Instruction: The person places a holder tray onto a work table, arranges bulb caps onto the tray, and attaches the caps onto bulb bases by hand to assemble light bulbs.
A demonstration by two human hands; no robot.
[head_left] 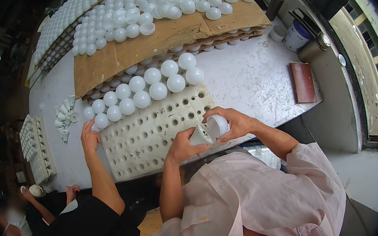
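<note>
My left hand (181, 148) is closed round a white LED bulb base (199, 136), its open end turned to the right. A translucent white bulb cover (217, 125) is held in my right hand (238, 122), its hollow side facing the base. The two parts are close together above the right front of a white holed tray (129, 146). Two rows of bulbs with round white covers (142, 99) stand along the tray's far side. Many holes nearer me hold nothing.
Cardboard sheets (142, 46) bear many loose white covers (171, 10) behind the tray. A co-worker's hand (90, 138) touches the tray's left end. Several bulb bases (63, 115) lie at left. A reddish-brown block (303, 82), a flask (315, 48) and a bucket (296, 36) stand right.
</note>
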